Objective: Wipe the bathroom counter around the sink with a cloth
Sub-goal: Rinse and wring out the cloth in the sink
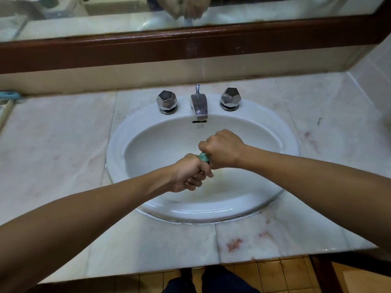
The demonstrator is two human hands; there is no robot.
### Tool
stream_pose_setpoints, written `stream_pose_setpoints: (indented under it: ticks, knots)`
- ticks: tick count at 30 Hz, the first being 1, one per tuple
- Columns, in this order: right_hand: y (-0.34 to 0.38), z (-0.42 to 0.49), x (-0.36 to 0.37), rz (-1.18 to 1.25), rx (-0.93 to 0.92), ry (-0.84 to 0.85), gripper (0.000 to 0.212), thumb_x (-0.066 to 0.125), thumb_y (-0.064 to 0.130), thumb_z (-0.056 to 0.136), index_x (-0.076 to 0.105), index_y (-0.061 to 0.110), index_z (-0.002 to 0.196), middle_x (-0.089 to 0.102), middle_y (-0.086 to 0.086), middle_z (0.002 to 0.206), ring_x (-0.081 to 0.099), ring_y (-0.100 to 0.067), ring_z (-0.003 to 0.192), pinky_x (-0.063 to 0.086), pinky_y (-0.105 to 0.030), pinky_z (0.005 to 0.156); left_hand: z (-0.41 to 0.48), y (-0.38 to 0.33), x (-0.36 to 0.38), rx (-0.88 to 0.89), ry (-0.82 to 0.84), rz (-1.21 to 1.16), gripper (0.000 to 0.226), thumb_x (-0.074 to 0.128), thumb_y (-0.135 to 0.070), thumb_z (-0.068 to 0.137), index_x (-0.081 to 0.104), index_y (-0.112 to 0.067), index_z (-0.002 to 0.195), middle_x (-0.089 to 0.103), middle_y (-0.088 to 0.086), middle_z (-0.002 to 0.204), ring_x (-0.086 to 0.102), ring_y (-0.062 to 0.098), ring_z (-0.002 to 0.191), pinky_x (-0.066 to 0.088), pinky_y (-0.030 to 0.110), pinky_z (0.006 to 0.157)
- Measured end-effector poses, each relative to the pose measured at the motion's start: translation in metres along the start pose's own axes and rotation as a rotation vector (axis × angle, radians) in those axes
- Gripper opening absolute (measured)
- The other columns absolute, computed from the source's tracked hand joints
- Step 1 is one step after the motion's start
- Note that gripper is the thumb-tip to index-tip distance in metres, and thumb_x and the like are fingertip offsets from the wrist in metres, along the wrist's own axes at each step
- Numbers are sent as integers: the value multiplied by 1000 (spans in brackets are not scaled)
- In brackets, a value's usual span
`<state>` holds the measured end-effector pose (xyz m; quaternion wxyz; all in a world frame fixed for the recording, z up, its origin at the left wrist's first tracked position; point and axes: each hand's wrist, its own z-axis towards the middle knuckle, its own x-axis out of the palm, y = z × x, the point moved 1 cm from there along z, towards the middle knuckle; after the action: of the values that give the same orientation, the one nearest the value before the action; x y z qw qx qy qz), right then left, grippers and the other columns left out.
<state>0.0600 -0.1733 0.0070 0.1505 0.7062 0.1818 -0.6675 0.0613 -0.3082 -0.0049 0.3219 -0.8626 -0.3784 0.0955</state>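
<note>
Both my hands are fists over the white oval sink (pixel 281 132), gripping a twisted green cloth (pixel 203 157) between them. My left hand (pixel 191 173) holds the near end, and my right hand (pixel 222 150) holds the far end. Only a small wad of the cloth shows between the fists; the rest is hidden inside them. The pale marble counter (pixel 59 149) runs all around the sink.
A chrome spout (pixel 199 106) with two faceted chrome knobs (pixel 166 100) (pixel 230 98) stands at the sink's back rim. A brown-framed mirror (pixel 190 45) runs along the wall behind. A tiled wall (pixel 376 66) closes the right side. Yellow floor tiles (pixel 275 273) lie below the counter's front edge.
</note>
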Motion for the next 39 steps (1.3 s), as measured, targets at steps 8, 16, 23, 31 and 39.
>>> stream_pose_setpoints:
  ticks: [8, 16, 23, 31, 39]
  knots:
    - [0, -2, -6, -7, -47, -66, 40, 83, 29, 32, 51, 13, 49, 48, -2, 37, 39, -25, 26, 22, -17, 44, -11, 1, 6, -55, 109, -150, 37, 49, -2, 84, 28, -24, 62, 20, -7, 40, 14, 5, 30, 10, 12, 30]
    - [12, -18, -16, 122, 177, 127, 18, 64, 26, 75, 61, 16, 90, 52, -3, 71, 46, -27, 65, 34, -29, 58, -30, -3, 2, 165, -158, 397, 13, 59, -15, 84, 50, -13, 74, 46, 3, 60, 38, 14, 47, 34, 24, 46]
    - [26, -43, -1, 446, 415, 320, 20, 57, 8, 70, 50, 26, 73, 53, 1, 70, 55, -24, 66, 34, -25, 48, -40, 7, -19, 258, -132, 873, 14, 61, -18, 89, 63, -23, 102, 63, -2, 87, 57, 13, 77, 46, 25, 71]
    - [20, -55, -4, 1675, 435, 657, 20, 61, 8, 89, 46, 10, 101, 48, -10, 72, 48, -17, 48, 39, -24, 45, -27, 35, -39, 959, -755, 981, 23, 65, -9, 75, 74, -23, 90, 69, -10, 93, 64, 19, 83, 54, 37, 56]
    - [36, -58, 4, 2084, 388, 558, 39, 54, 31, 95, 52, 7, 127, 66, -27, 95, 68, -37, 81, 56, -38, 67, -40, 60, -19, 995, -967, 580, 55, 63, 6, 68, 71, -29, 110, 58, -2, 128, 56, 18, 111, 43, 14, 91]
